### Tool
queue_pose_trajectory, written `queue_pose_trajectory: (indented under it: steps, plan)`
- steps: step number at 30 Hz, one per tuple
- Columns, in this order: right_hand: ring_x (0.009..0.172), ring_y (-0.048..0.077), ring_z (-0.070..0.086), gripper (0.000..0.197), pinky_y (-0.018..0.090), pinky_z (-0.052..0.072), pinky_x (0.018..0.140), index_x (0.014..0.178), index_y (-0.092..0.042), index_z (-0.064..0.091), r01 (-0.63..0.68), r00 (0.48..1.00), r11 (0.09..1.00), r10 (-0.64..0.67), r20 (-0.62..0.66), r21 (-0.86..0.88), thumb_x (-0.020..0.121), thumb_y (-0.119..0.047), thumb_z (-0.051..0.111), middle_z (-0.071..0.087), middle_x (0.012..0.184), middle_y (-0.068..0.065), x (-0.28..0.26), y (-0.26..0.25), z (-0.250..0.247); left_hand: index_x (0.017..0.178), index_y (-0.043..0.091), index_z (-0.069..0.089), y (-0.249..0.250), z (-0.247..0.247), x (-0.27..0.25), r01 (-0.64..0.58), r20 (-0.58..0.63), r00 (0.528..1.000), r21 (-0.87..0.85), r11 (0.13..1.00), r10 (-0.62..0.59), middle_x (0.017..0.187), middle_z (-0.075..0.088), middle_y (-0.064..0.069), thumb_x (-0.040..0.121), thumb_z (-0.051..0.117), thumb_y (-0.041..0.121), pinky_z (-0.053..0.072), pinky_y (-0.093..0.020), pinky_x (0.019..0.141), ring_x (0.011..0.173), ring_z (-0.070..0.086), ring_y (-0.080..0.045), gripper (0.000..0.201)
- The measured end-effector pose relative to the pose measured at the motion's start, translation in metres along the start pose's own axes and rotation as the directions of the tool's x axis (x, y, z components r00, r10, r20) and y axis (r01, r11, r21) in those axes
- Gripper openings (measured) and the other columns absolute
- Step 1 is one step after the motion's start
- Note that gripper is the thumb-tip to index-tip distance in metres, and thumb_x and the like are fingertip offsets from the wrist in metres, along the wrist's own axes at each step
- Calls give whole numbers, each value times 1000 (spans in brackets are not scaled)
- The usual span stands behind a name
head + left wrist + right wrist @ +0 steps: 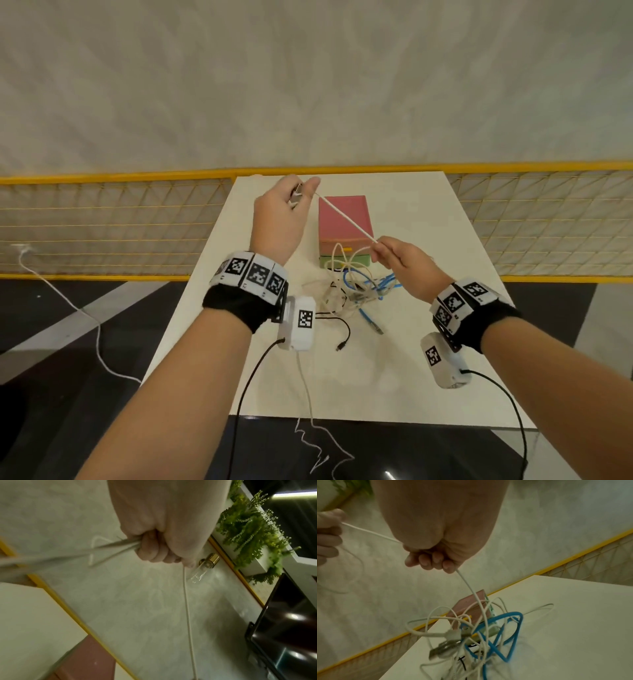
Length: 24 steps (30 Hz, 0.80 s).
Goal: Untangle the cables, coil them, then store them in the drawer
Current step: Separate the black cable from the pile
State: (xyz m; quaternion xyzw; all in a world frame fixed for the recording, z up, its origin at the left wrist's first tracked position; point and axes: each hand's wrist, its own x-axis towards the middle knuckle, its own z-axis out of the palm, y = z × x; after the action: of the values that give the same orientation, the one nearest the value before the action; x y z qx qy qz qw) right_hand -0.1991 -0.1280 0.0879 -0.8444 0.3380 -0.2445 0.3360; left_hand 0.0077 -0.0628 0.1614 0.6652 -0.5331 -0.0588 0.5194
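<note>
1. Left hand [281, 212] raised above the far left part of the white surface [428, 342], fingers curled around loops of a white cable [346, 219]; the left wrist view shows several strands gathered in its fist.
2. Right hand [407, 267] lower and to the right, above the tangle, fingers curled and pinching the same white cable. The stretch between the two hands runs straight and taut, crossing in front of the drawer box.
3. Below the right hand the white cable drops into the cable tangle [356, 287], which lies mid-surface just near of the drawer box.
4. The tangle holds several white cables and a blue cable [505, 632]; in the right wrist view part of it hangs lifted off the surface, connectors blurred.
5. A thin black cable [339, 329] lies at the near left edge of the tangle, its plug end on the surface.
6. Small drawer box [344, 219] stands at the far middle of the surface: pink top, orange and green drawer fronts facing near. Drawers look pushed in.
7. Yellow mesh fence [102, 222] runs behind the surface; pale wall beyond.
8. Both wrists carry black bands with marker tags and cameras.
</note>
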Motion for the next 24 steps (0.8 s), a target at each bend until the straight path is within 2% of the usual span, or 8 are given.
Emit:
queue_pose_trajectory:
  steps: [2,5,9,13,17,20,22,24]
  plan:
    - [52,1,42,29,14,34,56,81,-15,52,-4,1000,1000,4,9,-18,101,-25,34,40,60,-12,3,2,2,98,14,59,-5,1,0,18,3,1000,74,997,-19,68,54,2,98,53,27,41,-19,62,64,54,-19,14]
    - [54,0,42,26,16,32,57,80,-16,52,38,999,999,-38,10,-16,100,-21,37,43,62,-12,15,-11,3,136,35,46,-5,16,-13,-75,270,962,185,980,23,80,63,-3,99,49,27,48,-28,67,68,61,-20,38]
    - [66,-10,49,23,7,35,65,82,-15,51,160,987,987,-160,-7,16,100,-11,38,46,69,-14,22,-27,-3,98,11,60,1,33,-26,-70,423,906,181,981,-14,77,64,-10,98,50,39,45,-29,58,61,55,-20,29]
    - [61,-3,45,27,13,35,61,80,-28,46,112,994,994,-112,-1,1,101,-19,33,41,66,-13,14,-7,-8,85,8,52,5,16,-8,42,161,986,40,998,-48,71,57,-9,97,52,38,31,-13,40,45,44,-8,33]
    - [57,0,41,29,16,32,57,76,-29,43,61,998,997,-62,-14,-41,102,-21,32,39,64,-8,8,9,-8,94,8,55,0,0,4,42,-75,996,9,999,-42,70,54,0,99,51,25,35,-24,56,60,46,-13,18]
    - [59,-3,44,26,12,33,59,81,-26,48,87,996,995,-88,-31,-39,101,-20,34,41,65,-11,16,-1,-12,131,29,49,6,12,-7,-16,172,985,43,999,8,73,57,4,99,50,27,46,-25,60,63,55,-8,32]
    - [61,-4,44,25,11,34,60,80,-28,47,133,990,990,-135,-43,-42,101,-19,35,42,66,-13,22,-13,-16,119,27,56,8,25,-15,-72,371,928,153,986,10,72,57,3,99,50,36,42,-27,59,61,54,-11,23]
    - [62,-5,45,20,11,35,61,85,-22,48,165,985,985,-167,-52,-48,101,-20,36,42,66,-13,26,-19,-21,91,19,56,7,31,-17,-88,408,913,170,982,11,64,51,5,99,51,34,34,-27,57,55,46,-11,18]
